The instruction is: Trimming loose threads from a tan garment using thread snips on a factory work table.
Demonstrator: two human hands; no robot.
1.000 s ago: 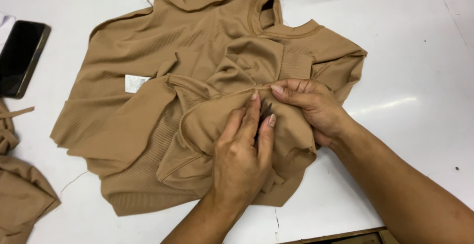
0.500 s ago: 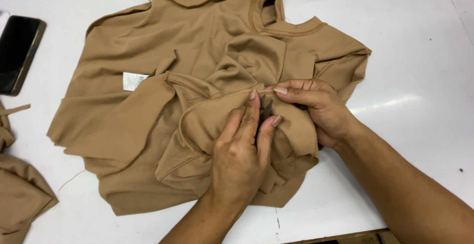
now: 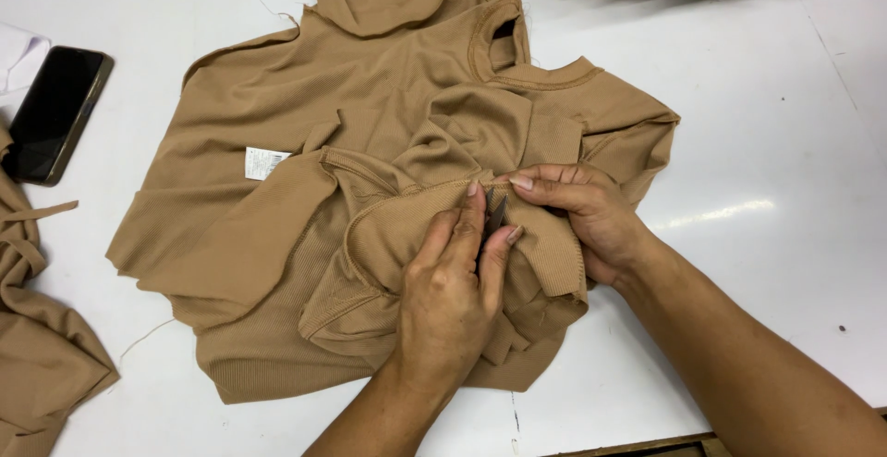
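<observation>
In the head view, a tan knit garment (image 3: 370, 170) lies crumpled in the middle of the white tabletop (image 3: 785, 143). The left hand (image 3: 453, 295) presses on a folded seam, its grip pinching a small dark tool. The right hand (image 3: 587, 212) pinches the same seam. A black phone (image 3: 55, 113) lies at the left.

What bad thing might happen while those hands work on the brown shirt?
The left hand seems to hold a small dark tool at the seam of the tan garment, right beside the right hand. It might nick a finger or the fabric. The rumpled folds could also hide a layer underneath, so that gets caught too.
</observation>
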